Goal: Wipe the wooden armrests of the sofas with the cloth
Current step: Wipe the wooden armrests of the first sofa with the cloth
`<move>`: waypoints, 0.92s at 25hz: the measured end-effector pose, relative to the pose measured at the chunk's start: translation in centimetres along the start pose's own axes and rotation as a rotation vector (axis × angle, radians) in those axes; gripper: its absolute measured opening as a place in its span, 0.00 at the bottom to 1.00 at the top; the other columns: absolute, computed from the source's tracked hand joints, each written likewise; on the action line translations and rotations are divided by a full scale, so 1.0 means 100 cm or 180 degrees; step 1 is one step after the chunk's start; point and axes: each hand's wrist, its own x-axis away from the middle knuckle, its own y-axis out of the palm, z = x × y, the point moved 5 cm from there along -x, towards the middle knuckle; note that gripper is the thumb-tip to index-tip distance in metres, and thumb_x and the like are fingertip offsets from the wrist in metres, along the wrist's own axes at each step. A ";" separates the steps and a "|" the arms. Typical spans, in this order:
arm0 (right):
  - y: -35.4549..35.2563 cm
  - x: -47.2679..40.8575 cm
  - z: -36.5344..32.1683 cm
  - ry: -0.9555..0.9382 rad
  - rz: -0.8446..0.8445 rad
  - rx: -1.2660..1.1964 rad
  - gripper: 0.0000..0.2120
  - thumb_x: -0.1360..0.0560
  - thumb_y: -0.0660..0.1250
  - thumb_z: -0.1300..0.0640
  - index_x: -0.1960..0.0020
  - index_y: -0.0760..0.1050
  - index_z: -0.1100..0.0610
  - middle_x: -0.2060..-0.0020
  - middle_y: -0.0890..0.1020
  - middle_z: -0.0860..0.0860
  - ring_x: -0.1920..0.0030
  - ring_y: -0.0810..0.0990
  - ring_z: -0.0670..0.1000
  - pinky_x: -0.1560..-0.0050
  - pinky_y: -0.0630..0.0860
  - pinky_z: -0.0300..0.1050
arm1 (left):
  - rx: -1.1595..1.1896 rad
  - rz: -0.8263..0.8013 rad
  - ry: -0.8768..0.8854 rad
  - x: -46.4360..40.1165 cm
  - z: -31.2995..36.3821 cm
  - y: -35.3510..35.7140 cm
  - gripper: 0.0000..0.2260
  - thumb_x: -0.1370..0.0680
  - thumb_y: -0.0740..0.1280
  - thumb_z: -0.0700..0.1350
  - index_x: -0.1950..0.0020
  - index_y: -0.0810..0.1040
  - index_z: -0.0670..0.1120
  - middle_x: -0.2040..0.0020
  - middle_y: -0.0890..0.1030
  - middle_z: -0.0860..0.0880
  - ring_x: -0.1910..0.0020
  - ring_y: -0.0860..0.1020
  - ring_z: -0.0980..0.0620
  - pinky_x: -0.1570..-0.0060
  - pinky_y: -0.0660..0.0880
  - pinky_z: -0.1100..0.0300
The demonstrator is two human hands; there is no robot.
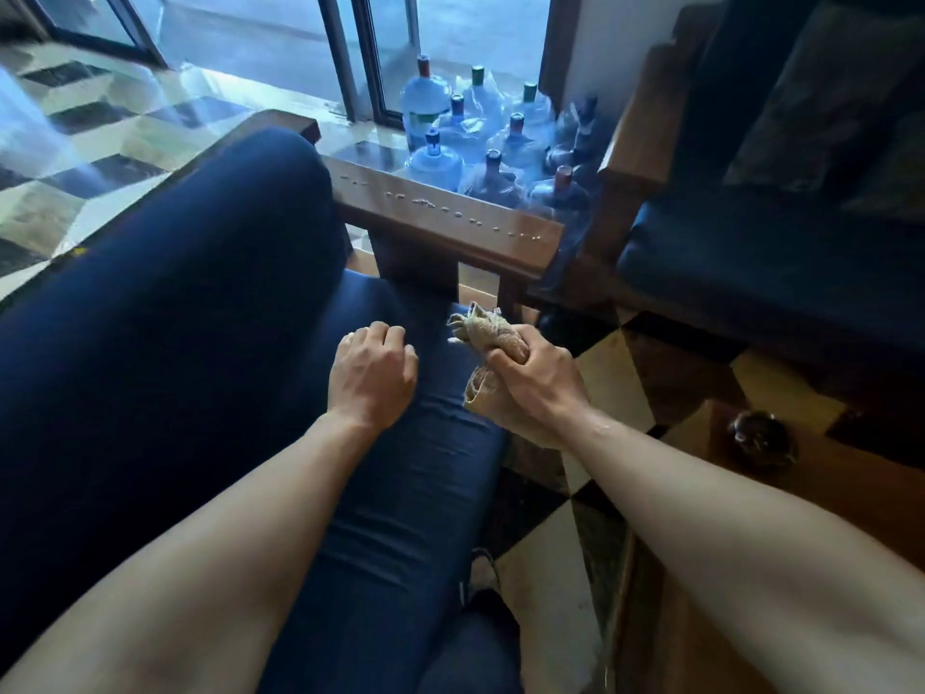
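A wooden armrest of the blue-cushioned sofa runs across the middle of the view, with a line of small pale droplets or crumbs along its top. My right hand is shut on a bunched tan cloth, held just below and in front of the armrest's near end, apart from it. My left hand hovers over the seat cushion with fingers curled and nothing in it. A second sofa with a wooden armrest stands at the right.
Several large water bottles crowd the floor behind the armrest by the glass door. A dark wooden table with a small round object lies at lower right. Checkered tile floor shows between the sofas.
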 end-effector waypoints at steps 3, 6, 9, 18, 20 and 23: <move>-0.007 -0.085 -0.024 0.0018 -0.0111 0.0140 0.22 0.25 0.65 0.35 0.33 0.75 0.39 0.46 0.86 0.52 0.46 0.83 0.58 0.45 0.79 0.52 | -0.0007 -0.0022 -0.0210 -0.064 -0.023 0.005 0.16 0.20 0.58 0.46 0.45 0.80 0.38 0.48 0.81 0.38 0.49 0.78 0.35 0.42 0.72 0.42; -0.016 -0.149 -0.049 -0.0073 -0.0234 0.0203 0.23 0.25 0.64 0.34 0.33 0.75 0.40 0.46 0.86 0.52 0.45 0.83 0.58 0.42 0.80 0.55 | -0.0023 -0.0074 -0.0463 -0.118 -0.038 0.006 0.12 0.19 0.61 0.45 0.47 0.80 0.38 0.49 0.81 0.38 0.49 0.78 0.35 0.43 0.72 0.43; -0.029 -0.216 -0.065 -0.0270 -0.0263 0.0243 0.22 0.26 0.64 0.34 0.34 0.75 0.39 0.45 0.86 0.52 0.44 0.83 0.58 0.42 0.79 0.56 | 0.0027 -0.0051 -0.0640 -0.175 -0.040 0.017 0.12 0.19 0.61 0.44 0.47 0.80 0.38 0.48 0.81 0.38 0.48 0.77 0.36 0.43 0.71 0.43; -0.036 -0.433 -0.047 -0.0774 -0.0832 0.0405 0.21 0.24 0.64 0.36 0.35 0.76 0.42 0.47 0.87 0.54 0.46 0.83 0.60 0.43 0.79 0.57 | -0.0014 -0.0130 -0.1504 -0.315 -0.018 0.088 0.14 0.19 0.60 0.46 0.42 0.80 0.40 0.45 0.81 0.40 0.45 0.77 0.39 0.39 0.69 0.45; -0.035 -0.468 -0.039 -0.0817 -0.1109 0.0365 0.20 0.24 0.65 0.36 0.35 0.75 0.41 0.48 0.87 0.53 0.47 0.83 0.58 0.45 0.79 0.55 | -0.0133 -0.0227 -0.1678 -0.333 -0.008 0.102 0.14 0.19 0.59 0.46 0.43 0.80 0.40 0.45 0.81 0.40 0.45 0.77 0.40 0.39 0.69 0.46; -0.043 -0.512 -0.034 -0.0993 -0.1236 0.0531 0.21 0.25 0.65 0.35 0.34 0.74 0.39 0.48 0.86 0.49 0.49 0.83 0.56 0.51 0.76 0.51 | -0.0206 -0.0376 -0.1605 -0.361 0.012 0.110 0.15 0.19 0.58 0.47 0.42 0.80 0.40 0.45 0.81 0.41 0.44 0.78 0.41 0.36 0.69 0.45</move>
